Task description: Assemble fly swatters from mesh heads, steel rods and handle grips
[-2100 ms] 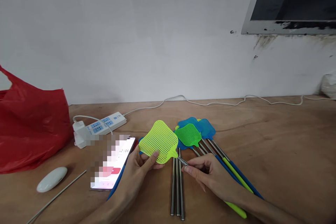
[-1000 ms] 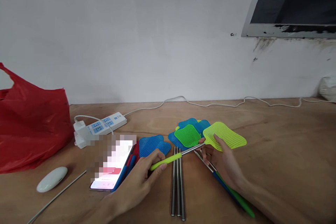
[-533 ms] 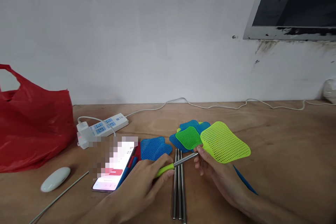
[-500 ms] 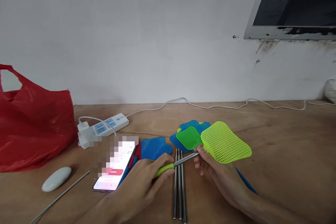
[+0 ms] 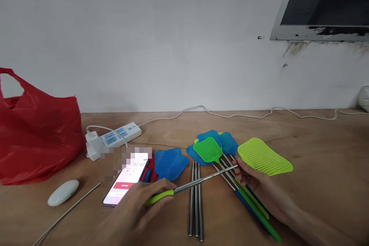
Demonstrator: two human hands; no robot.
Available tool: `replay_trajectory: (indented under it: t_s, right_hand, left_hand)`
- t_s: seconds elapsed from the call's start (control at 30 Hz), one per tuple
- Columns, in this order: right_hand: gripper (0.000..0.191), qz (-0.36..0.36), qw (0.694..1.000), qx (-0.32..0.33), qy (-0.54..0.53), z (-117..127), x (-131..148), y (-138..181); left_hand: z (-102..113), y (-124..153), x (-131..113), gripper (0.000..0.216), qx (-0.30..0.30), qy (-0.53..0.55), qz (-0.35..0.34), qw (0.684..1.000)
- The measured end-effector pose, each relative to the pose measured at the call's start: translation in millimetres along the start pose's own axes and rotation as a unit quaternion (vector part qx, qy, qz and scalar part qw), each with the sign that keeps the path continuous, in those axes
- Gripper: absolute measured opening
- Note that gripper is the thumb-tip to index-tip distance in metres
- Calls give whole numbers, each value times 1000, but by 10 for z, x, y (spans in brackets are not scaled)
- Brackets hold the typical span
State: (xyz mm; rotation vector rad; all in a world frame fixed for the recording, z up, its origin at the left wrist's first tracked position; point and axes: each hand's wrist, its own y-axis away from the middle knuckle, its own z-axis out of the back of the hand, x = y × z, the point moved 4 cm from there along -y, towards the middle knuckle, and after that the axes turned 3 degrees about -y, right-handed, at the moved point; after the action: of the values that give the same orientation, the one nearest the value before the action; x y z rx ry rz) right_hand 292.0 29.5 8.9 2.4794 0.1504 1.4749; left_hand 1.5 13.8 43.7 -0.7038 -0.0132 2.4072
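Observation:
A yellow-green fly swatter (image 5: 263,157) with a telescopic metal shaft stretches between my hands. My left hand (image 5: 141,203) is closed around its green handle. My right hand (image 5: 250,177) pinches the shaft close to the mesh head. Under the shaft, several bare metal rods (image 5: 196,203) lie side by side on the table. Just behind and below my right hand is a pile of assembled swatters, with a green swatter head (image 5: 208,150) on top of blue ones. Left of the rods lie several blue swatter heads (image 5: 171,164), with a red one partly hidden beneath.
A lit phone (image 5: 127,180) lies near my left hand. Farther left are a white oval object (image 5: 63,193), a power strip (image 5: 123,134) with a plugged-in charger, and a red plastic bag (image 5: 40,130). A white cord (image 5: 230,116) runs along the wall.
My hands have moved apart, and the swatter's metal shaft between them is longer. The mesh head has shifted right, uncovering more shafts and handles of the pile.

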Motion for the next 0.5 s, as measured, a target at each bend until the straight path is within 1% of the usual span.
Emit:
replay_trajectory:
  t_s: [0.07,0.1,0.17,0.23,0.27,0.33,0.43,0.5]
  right_hand:
    - [35,7,999,21,-24,-22,92,42]
    - [34,13,999,24,-34,-23,136,57]
    - [31,27,999,8,-33,12,208,67]
    - [25,36,999,-21,-16,67,244,55]
    - [24,37,999,-32,-11,86,242,48]
    - [23,40,998,-52,-16,84,198,48]
    - [32,50,997,-57,-26,-50,43,104]
    - [40,11,1000,5,21,-232,-113,160]
  left_hand:
    - [57,5,40,23,1,-9,20,1000]
    - [94,14,63,23,-10,-13,39,999]
    - [178,52,112,26,-51,-21,82,995]
    - [244,94,145,27,-84,-24,103,991]
    - [253,101,152,27,-83,-21,101,991]
    - [225,82,144,25,-58,-8,82,995]
    - [99,-11,86,26,-19,17,58,998]
    - [-9,-85,25,26,4,30,51,998]
